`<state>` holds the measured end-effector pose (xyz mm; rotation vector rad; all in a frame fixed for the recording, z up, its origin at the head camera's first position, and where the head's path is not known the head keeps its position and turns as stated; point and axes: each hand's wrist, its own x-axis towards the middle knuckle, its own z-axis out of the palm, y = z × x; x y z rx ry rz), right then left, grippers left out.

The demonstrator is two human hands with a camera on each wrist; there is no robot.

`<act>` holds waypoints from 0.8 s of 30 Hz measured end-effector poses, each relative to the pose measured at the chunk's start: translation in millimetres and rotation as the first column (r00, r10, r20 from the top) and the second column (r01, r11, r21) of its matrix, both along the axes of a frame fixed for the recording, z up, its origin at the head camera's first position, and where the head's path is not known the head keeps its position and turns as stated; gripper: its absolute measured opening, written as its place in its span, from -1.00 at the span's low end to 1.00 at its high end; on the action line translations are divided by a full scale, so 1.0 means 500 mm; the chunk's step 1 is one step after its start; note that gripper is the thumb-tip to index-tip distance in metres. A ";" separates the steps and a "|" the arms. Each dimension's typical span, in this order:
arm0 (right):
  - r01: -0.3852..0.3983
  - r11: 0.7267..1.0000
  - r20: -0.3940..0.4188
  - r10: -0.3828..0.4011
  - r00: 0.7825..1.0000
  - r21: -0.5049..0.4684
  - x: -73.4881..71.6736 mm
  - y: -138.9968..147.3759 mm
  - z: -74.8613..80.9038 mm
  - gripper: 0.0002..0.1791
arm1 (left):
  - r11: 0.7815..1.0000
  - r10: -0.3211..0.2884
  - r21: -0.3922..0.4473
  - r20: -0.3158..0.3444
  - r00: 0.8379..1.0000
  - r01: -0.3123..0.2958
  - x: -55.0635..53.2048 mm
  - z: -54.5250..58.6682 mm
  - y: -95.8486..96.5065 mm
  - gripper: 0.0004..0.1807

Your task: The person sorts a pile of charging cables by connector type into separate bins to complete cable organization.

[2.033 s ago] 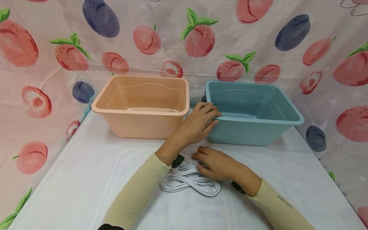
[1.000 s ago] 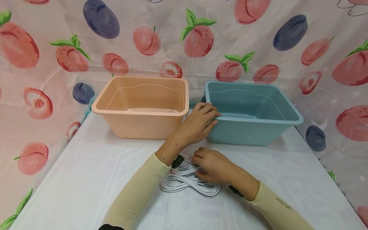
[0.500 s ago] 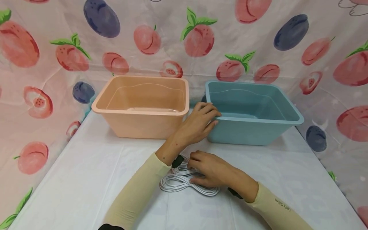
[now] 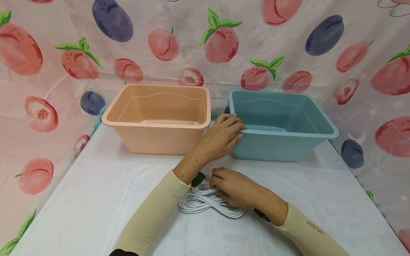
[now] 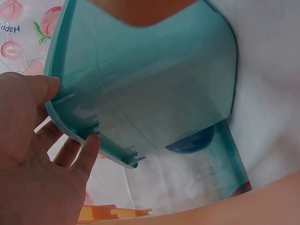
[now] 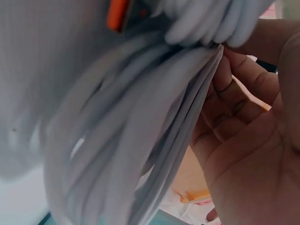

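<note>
My left hand (image 4: 221, 137) grips the near left corner of the blue plastic bin (image 4: 269, 149). In the left wrist view, thumb and fingers bend around that bin's rim (image 5: 58, 123). Below it, on the white-covered table, lies a bundled white cable (image 4: 205, 205) looped like a figure eight. My right hand (image 4: 235, 187) holds the bundle at its upper right part, fingers curled on the strands. Seen from the right wrist, the thumb and fingers pinch the cable's loops (image 6: 131, 122); the exact fingertip contact is partly hidden. My left wrist covers the bundle's far end.
An orange plastic bin (image 4: 160, 140) stands to the left of the blue one, a narrow gap between them. Both bins show nothing inside. Fruit-printed cloth (image 4: 189, 46) hangs behind and at the sides. A small blurred orange piece (image 6: 117, 14) shows near the cable in the right wrist view.
The right hand has shifted slightly left and toward me over the cable, its fingers changing position. The left hand and both bins stay as they were.
</note>
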<state>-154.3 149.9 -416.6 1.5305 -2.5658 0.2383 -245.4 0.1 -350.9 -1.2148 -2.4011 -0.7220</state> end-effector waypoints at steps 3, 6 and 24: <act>0.057 0.998 0.033 -0.057 0.998 0.009 0.000 0.000 0.002 -0.72 | 1.000 -0.001 0.001 -0.003 1.000 0.001 0.000 0.000 0.001 -0.72; 0.094 0.995 0.030 -0.095 0.995 0.023 0.001 0.000 0.004 -0.67 | 1.000 0.000 0.000 -0.004 1.000 0.000 0.000 0.000 0.001 -0.72; 0.137 0.991 -0.076 -0.137 0.988 0.000 -0.004 0.004 0.015 -0.66 | 1.000 -0.008 -0.002 -0.005 1.000 0.008 -0.001 0.001 -0.002 -0.71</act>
